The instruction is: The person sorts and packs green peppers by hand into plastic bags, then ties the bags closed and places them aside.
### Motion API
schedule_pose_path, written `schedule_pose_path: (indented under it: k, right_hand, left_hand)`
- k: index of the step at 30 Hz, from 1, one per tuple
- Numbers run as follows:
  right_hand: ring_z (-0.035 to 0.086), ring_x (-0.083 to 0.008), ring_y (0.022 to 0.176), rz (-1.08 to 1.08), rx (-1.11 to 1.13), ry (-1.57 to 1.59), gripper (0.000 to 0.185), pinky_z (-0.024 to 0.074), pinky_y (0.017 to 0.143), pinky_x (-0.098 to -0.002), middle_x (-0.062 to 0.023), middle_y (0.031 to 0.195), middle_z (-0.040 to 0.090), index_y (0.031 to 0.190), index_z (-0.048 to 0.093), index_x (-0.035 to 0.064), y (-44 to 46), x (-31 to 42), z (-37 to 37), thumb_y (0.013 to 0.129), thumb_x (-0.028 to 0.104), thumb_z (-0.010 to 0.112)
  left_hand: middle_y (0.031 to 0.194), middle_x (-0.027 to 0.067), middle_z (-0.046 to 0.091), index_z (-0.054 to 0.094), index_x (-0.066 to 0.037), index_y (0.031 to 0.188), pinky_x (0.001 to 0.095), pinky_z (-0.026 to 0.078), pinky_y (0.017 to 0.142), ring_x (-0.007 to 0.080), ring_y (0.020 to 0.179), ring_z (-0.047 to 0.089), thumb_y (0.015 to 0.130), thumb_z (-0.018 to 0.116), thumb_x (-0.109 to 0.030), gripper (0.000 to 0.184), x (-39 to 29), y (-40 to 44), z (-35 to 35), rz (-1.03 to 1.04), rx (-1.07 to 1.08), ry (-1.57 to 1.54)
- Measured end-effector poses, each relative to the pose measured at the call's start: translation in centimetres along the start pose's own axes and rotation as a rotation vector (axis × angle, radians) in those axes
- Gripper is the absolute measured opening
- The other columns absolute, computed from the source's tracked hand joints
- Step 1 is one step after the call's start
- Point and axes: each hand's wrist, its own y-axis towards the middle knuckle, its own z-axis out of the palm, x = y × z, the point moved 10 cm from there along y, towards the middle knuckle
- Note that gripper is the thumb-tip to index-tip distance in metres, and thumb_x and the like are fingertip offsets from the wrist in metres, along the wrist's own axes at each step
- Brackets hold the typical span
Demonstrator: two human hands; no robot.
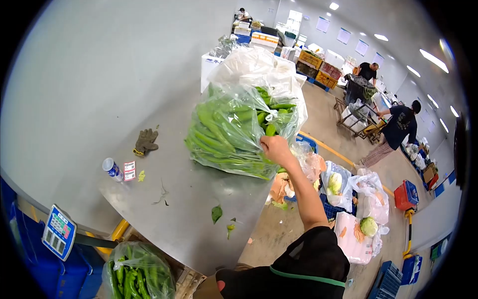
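Observation:
My right hand (275, 149) reaches over the metal table (164, 209), with its fingers closed on the edge of a clear plastic bag (226, 134). Long green peppers (214, 122) fill this bag, and some show at its opening near my hand. My left hand is out of view. A second clear bag (139, 274) of green peppers stands below the table edge at the bottom, beside a scale display (59, 232).
On the table lie a glove (146, 142), a small can (112, 169), a label sheet (129, 171) and loose leaves (216, 214). White bags (249, 65) stand behind the peppers. Bagged cabbages (368, 226) and crates are at right. Two people work near a cart (356, 119); another is farther back.

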Motion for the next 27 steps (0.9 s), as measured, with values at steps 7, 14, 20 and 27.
schedule_pose_path:
  k: [7, 14, 20, 27]
  right_hand:
    - [0.058, -0.031, 0.059, -0.013, 0.059, 0.143, 0.014, 0.0465, 0.058, -0.0378, -0.0181, 0.067, 0.06, 0.08, 0.063, 0.0024, 3.7, -3.6, -1.3, 0.069, 0.009, 0.057]
    - [0.055, -0.0186, 0.058, -0.041, 0.677, 0.081, 0.039, 0.0433, 0.056, -0.033, -0.0095, 0.066, 0.063, 0.087, 0.067, 0.0027, 5.5, -2.6, 3.0, 0.066, 0.036, 0.071]
    - [0.053, -0.0144, 0.059, -0.248, 0.748, 0.542, 0.026, 0.0425, 0.057, -0.0316, -0.0079, 0.065, 0.062, 0.081, 0.065, -0.0003, 5.0, 1.0, 6.0, 0.072, 0.024, 0.064]
    - [0.054, -0.0216, 0.054, -0.004, 0.827, 0.04, 0.018, 0.042, 0.049, -0.0374, -0.0125, 0.063, 0.06, 0.077, 0.065, -0.0005, 5.5, -3.4, 4.0, 0.063, 0.011, 0.063]
  left_hand:
    - [0.125, 0.0201, 0.046, 0.041, -0.001, 0.128, 0.0404, 0.045, 0.085, 0.0313, 0.103, 0.051, 0.092, 0.049, -0.022, 0.043, 0.9, -0.1, -2.3, -0.014, -0.062, 0.014]
    - [0.124, 0.0205, 0.046, 0.04, -0.002, 0.128, 0.0416, 0.046, 0.083, 0.0323, 0.1, 0.053, 0.091, 0.05, -0.022, 0.043, 1.9, -0.3, -4.6, -0.027, -0.093, 0.033]
    - [0.123, 0.0209, 0.047, 0.04, -0.003, 0.128, 0.0426, 0.047, 0.081, 0.0331, 0.097, 0.054, 0.091, 0.051, -0.022, 0.044, 2.9, -0.6, -6.5, -0.04, -0.132, 0.029]
    - [0.122, 0.0213, 0.048, 0.04, -0.004, 0.128, 0.0437, 0.048, 0.079, 0.0341, 0.094, 0.055, 0.09, 0.053, -0.023, 0.044, 4.1, -0.7, -9.1, -0.046, -0.177, 0.02]
